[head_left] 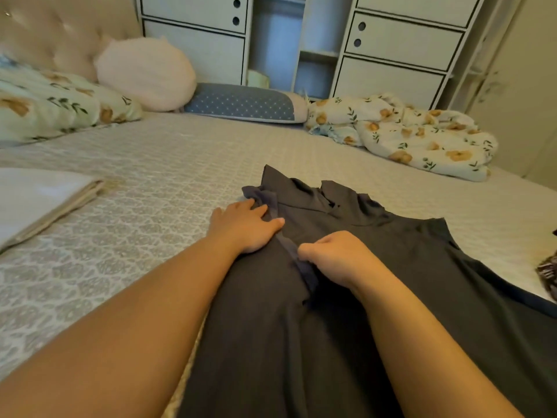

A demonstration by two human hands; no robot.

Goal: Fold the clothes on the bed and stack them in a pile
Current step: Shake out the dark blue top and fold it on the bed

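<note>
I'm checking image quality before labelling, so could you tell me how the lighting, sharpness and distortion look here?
Head view: dim, warm light with no glare; wide-angle bending bows the drawers and bed edges; soft overall, softest toward the edges; the dark garment loses fold detail in shadow under the right hand; the left hand is evenly lit.

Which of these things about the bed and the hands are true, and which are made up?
1. The dark garment is spread out on the bed. True.
2. The left hand lies flat on the garment's edge. True.
3. The right hand is up in the air. False: its curled fingers pinch a fold of the garment.
4. The round pink cushion sits on the garment. False: it is far back by the headboard.
5. A folded pale cloth lies to the left. True.
</note>
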